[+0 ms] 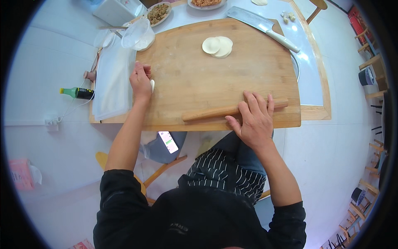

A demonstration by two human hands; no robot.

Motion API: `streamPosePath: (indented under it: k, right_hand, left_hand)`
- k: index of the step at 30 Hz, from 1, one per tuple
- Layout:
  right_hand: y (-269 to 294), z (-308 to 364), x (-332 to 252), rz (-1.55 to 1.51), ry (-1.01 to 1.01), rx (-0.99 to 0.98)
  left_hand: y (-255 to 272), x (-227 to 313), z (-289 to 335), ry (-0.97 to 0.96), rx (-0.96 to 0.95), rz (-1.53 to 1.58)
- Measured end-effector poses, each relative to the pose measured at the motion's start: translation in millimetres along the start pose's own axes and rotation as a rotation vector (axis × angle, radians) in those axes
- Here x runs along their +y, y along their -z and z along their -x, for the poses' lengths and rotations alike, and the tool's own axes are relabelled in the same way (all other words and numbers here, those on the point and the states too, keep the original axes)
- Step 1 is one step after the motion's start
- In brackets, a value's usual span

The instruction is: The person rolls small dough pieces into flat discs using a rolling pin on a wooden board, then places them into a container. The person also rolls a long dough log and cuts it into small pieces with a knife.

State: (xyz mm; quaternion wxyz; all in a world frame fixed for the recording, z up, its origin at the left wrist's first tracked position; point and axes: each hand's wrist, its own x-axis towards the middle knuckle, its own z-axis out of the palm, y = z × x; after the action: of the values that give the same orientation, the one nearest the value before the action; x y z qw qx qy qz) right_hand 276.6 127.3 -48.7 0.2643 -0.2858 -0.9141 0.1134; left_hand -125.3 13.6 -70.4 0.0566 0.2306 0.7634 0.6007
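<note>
On the wooden board point(182, 70), my right hand point(253, 118) lies over a wooden rolling pin point(209, 113) near the front edge, fingers reaching across it and thumb on the near side. My left hand point(141, 83) is at the board's left edge with its fingers curled; whatever they may hold is hidden. Against the side of that hand shows a small white piece of dough point(152, 86), partly covered. Farther back, several thin round dough wrappers point(223, 46) overlap in a small pile.
A cleaver point(253, 20) lies across the board's far right corner. Left of the board are a translucent plastic sheet or lid point(112, 83) and a clear tub point(141, 35) of white powder. Behind stand plates of chopped filling point(158, 14). A green bottle point(76, 93) is at far left.
</note>
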Motion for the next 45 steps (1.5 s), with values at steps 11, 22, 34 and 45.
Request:
streamPosePath:
  k: [11, 22, 34, 45]
  right_hand:
    - [-33, -49, -38, -0.192, 0.251, -0.080]
    - [-35, -41, -34, -0.161, 0.132, -0.030]
    - [-8, -28, -4, -0.045, 0.070, 0.023]
    - [-8, -26, -2, -0.046, 0.091, 0.049]
  left_hand:
    - [-124, 40, 54, -0.624, -0.317, -0.282]
    - [-67, 65, 41, -0.539, -0.722, -0.593]
    - [-25, 47, -7, -0.494, -0.335, -0.576]
    - [6, 26, 54, -0.803, -0.574, -0.623]
